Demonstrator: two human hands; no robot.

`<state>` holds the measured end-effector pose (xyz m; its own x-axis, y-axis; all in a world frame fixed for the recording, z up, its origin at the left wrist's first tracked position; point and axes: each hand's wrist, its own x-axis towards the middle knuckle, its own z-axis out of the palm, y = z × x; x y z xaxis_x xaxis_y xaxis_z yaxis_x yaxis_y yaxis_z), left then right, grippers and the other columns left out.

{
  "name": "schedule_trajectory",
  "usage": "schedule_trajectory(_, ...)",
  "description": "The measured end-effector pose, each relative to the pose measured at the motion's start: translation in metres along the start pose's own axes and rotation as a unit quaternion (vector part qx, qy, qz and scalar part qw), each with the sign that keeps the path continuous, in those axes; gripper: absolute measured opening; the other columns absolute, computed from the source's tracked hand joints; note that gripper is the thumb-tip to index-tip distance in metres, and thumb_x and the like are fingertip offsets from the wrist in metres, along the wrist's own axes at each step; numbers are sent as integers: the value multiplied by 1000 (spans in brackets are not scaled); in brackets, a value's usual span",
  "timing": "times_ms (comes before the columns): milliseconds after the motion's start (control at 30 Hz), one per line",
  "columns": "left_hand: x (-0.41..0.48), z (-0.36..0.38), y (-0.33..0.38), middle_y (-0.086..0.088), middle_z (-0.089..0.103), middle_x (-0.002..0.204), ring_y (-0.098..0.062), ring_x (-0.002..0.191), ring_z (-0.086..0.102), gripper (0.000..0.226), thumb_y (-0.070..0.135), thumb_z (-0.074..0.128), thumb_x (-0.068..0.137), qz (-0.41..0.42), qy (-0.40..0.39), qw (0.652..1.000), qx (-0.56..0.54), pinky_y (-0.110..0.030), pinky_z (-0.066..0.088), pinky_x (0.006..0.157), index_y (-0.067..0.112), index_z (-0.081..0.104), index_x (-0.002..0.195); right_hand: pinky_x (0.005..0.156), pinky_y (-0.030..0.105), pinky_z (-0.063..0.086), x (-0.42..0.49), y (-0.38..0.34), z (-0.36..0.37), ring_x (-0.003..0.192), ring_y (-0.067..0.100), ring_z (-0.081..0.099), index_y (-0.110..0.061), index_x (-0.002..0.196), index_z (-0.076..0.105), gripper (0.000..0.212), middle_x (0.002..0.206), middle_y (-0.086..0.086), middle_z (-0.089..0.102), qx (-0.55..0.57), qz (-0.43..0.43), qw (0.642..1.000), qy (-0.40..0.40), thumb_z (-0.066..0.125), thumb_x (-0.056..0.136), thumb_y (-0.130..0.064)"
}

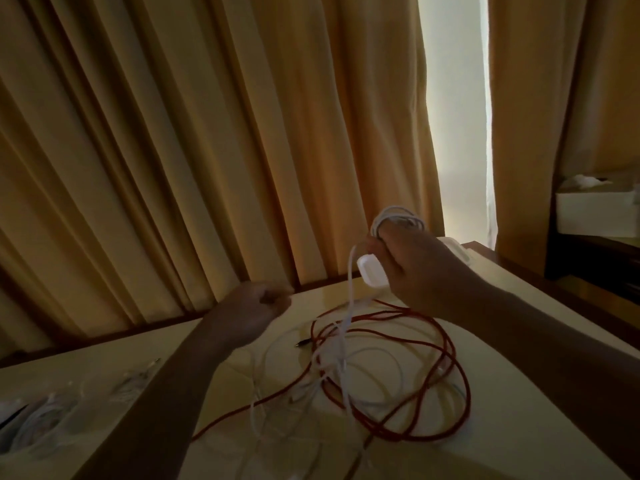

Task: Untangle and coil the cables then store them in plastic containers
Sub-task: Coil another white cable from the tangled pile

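Note:
My right hand [419, 268] is raised above the table and grips a white charger block [372, 271] with several loops of white cable [398, 220] wound around its fingers. A strand of that white cable [349, 306] hangs down to a tangle of white cables [322, 368] lying inside a loose red cable [446, 351] on the pale table [519, 393]. My left hand [252, 313] hovers to the left of the tangle with its fingers pinched together; whether it holds a thin strand is unclear in the dim light.
Clear plastic containers with coiled white cables [38, 420] sit at the table's near left. Yellow curtains [207, 150] hang right behind the table. A white container lid [457, 251] lies at the far right edge. A dark shelf with a white box [595, 216] stands to the right.

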<state>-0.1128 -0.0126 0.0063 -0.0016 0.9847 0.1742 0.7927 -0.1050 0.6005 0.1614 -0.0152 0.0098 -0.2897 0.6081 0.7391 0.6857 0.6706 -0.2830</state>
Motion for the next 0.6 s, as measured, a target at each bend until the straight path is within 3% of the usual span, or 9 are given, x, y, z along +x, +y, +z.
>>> schedule_trajectory(100, 4, 0, 13, 7, 76, 113, -17, 112, 69, 25, 35, 57, 104, 41, 55, 966, -248, -37, 55, 93, 26, 76, 117, 58, 11, 42, 14, -2, 9, 65, 2, 54, -29, 88, 41, 19, 75, -14, 50, 30, -3, 998, 55, 44, 106, -27)
schedule_trajectory(167, 1, 7, 23, -9, 75, 116, -32, 112, 70, 32, 27, 57, 103, 43, -14, 913, -406, -40, 61, 86, 10, 70, 126, 62, 7, 41, 21, -2, 15, 65, -1, 52, -27, 87, 43, 19, 75, -17, 45, 43, -13, 997, 58, 46, 105, -23)
schedule_trajectory(233, -7, 15, 27, -18, 71, 124, -34, 110, 70, 40, 27, 51, 104, 58, -98, 879, -463, -41, 61, 83, 5, 62, 135, 63, 7, 40, 28, -1, 19, 66, 1, 49, -25, 87, 43, 19, 75, -18, 41, 34, -21, 996, 76, 47, 105, -20)
schedule_trajectory(300, -15, 17, 29, -19, 67, 130, -35, 117, 66, 40, 28, 54, 105, 60, -163, 874, -454, -45, 59, 89, 6, 61, 138, 59, 7, 35, 34, 0, 19, 63, 3, 43, -24, 86, 43, 20, 75, -17, 39, 18, -7, 996, 87, 45, 105, -19)
schedule_trajectory(400, -24, 17, 28, -18, 69, 128, -36, 125, 62, 52, 39, 76, 86, 59, -167, 891, -419, -52, 52, 101, 6, 70, 125, 56, 6, 30, 39, 3, 13, 63, 2, 43, -21, 87, 44, 19, 74, -17, 38, 18, 20, 996, 82, 46, 106, -20)
schedule_trajectory(500, -26, 13, 29, -7, 78, 111, -25, 116, 68, 18, 24, 68, 95, 23, -106, 933, -343, -54, 50, 107, 12, 81, 99, 58, 8, 28, 37, 10, 5, 62, 3, 42, -21, 85, 44, 21, 72, -18, 36, 9, 12, 995, 102, 50, 105, -19)
schedule_trajectory(600, -18, -9, 20, 3, 78, 104, -16, 107, 69, 16, 15, 66, 96, 1, -5, 981, -193, -47, 53, 104, 26, 78, 96, 62, 14, 40, 31, 15, 2, 64, 7, 50, -20, 90, 46, 15, 75, -13, 45, -66, -5, 996, 55, 53, 103, -20)
